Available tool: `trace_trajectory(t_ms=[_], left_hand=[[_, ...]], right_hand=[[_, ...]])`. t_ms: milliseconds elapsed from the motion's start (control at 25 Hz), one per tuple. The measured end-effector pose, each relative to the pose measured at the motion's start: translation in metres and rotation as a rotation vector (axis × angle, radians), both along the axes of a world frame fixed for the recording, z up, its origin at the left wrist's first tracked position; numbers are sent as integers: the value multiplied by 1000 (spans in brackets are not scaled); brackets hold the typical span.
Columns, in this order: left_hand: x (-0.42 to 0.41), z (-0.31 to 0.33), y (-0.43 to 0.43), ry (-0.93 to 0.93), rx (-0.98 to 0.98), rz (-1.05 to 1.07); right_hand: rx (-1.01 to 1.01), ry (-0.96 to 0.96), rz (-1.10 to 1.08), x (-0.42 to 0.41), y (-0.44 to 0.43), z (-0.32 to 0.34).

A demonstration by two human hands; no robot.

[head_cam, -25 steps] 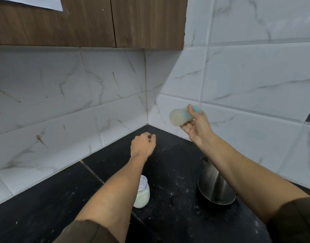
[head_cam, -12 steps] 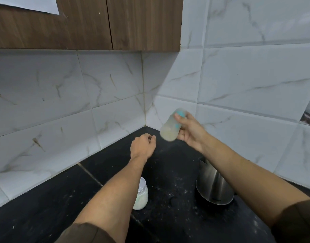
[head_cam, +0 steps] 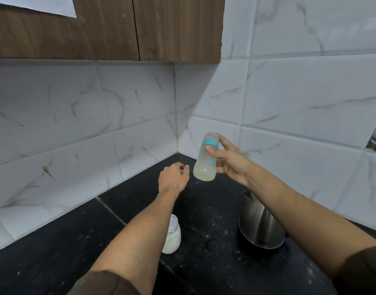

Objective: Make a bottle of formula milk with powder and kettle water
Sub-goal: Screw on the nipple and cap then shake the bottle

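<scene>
Bottle [head_cam: 205,158] is held in the air by the right hand [head_cam: 231,163], over the far end of the black counter [head_cam: 65,248] near the tiled corner, close to upright with the capped end up and tilted slightly right. The thumb is laid across the front just under the teal collar [head_cam: 210,143], and the other fingers are wrapped round the back, one reaching up beside the cap. Left hand [head_cam: 174,177] is just left of the bottle, apart from it, fingers loosely curled, nothing held. Cloudy liquid is seen low in the translucent body, so the load is judged light and bottom-heavy, with slosh expected. The wall is judged to be smooth plastic: fairly stiff, some give under squeeze, slippery if wet, not fragile. A mid-body grip under the collar is judged best, the collar ridge serving as a stop. Collar seal tightness cannot be told. Powder jar [head_cam: 172,237] and steel kettle [head_cam: 260,222] are left standing nearer on the counter.
</scene>
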State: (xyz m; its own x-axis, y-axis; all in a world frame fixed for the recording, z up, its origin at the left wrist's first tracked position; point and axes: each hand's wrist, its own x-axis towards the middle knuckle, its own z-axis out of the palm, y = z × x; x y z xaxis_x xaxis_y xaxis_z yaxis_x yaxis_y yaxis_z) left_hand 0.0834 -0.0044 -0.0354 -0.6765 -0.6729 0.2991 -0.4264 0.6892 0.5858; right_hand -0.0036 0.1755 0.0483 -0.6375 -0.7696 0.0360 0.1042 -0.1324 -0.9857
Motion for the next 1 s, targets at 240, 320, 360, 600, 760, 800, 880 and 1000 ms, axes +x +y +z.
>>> trace_trajectory(t_ms=[240,320,360,600,760,800,880,1000], left_hand=[[3,0,-1,5,10,16],[1,-1,-1,5,15,10],[0,-1,0,6,11,6],[-1,3,2,6,0,4],[-2,2,0,0,3,8],[-3,2,0,2,2,7],[-5,5,0,9,-8,8],[-5,5,0,10,-2,11]], right_hand=[[-299,-304,-332,-17,0,1],[-169,-199,-204,-14,3,0],[-70,-95,-107,-9,6,0],[-298,-265,-295,-20,6,1],[-195,-173,-157,-17,8,-1],[-118,-75,-67,-12,10,-3],[-99,-5,-14,-9,10,-5],[-296,-207,-253,-18,2,-1]])
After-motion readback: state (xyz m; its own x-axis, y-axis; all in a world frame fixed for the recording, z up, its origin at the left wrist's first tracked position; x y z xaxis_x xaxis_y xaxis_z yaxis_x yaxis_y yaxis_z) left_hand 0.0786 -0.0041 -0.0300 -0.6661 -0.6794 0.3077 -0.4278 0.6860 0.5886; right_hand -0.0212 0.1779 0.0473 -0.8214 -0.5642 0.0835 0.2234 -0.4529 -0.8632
